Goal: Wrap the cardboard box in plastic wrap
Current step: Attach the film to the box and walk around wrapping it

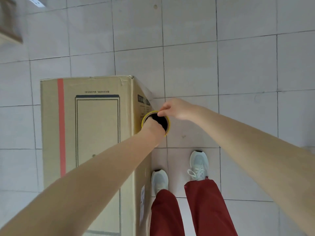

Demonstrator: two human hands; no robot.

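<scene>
As I stand, my left hand (151, 125): inside roll (162, 121) core, grip hidden
right hand (177, 108): pinches roll rim
box (97, 126): stiff, probably bulky; steer by corners

Both bare arms outstretched — left hand (152, 124) sunk inside the plastic wrap roll (169, 123), right hand (178, 108) pinching its rim

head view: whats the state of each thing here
box, upright on the floor, closed
roll, held end-up beside the box
left hand, fingers hidden inside the roll's core
right hand, pinches the roll's rim
</scene>
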